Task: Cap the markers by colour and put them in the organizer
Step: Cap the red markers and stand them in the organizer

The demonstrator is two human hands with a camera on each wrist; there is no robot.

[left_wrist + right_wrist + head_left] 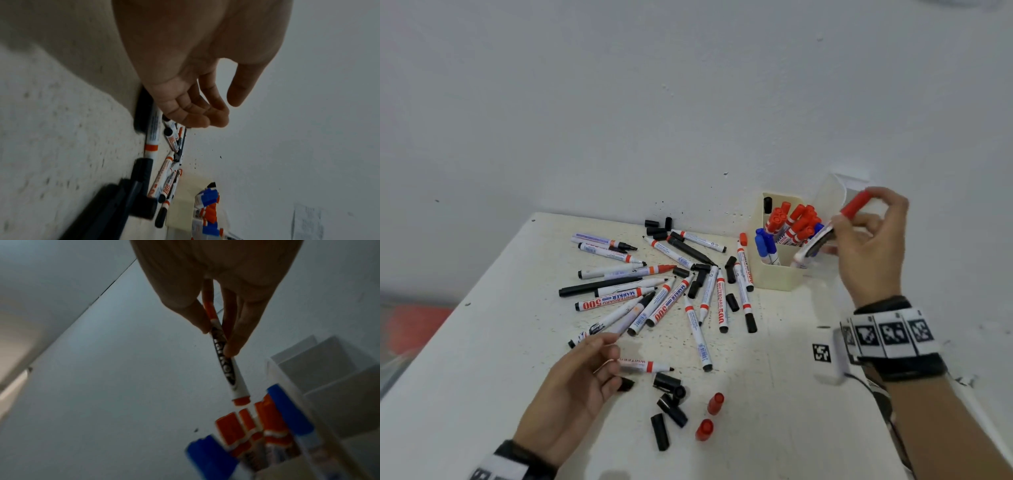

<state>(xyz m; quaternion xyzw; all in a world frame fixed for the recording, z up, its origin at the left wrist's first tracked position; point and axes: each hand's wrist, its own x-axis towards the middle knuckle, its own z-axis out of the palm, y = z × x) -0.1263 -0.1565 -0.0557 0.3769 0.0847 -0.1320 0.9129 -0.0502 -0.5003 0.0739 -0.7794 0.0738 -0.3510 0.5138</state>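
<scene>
My right hand pinches a red-capped whiteboard marker by its barrel and holds it tilted, bottom end down, over the cream organizer. In the right wrist view the marker hangs from my right hand just above the red and blue capped markers standing in the organizer. My left hand hovers low over the table with loosely curled fingers and holds nothing. It is beside an uncapped marker and a black cap. The left wrist view shows the left hand empty.
A pile of uncapped markers with black caps among them covers the middle of the white table. Several black caps and two red caps lie near the front. A clear container stands behind the organizer against the wall.
</scene>
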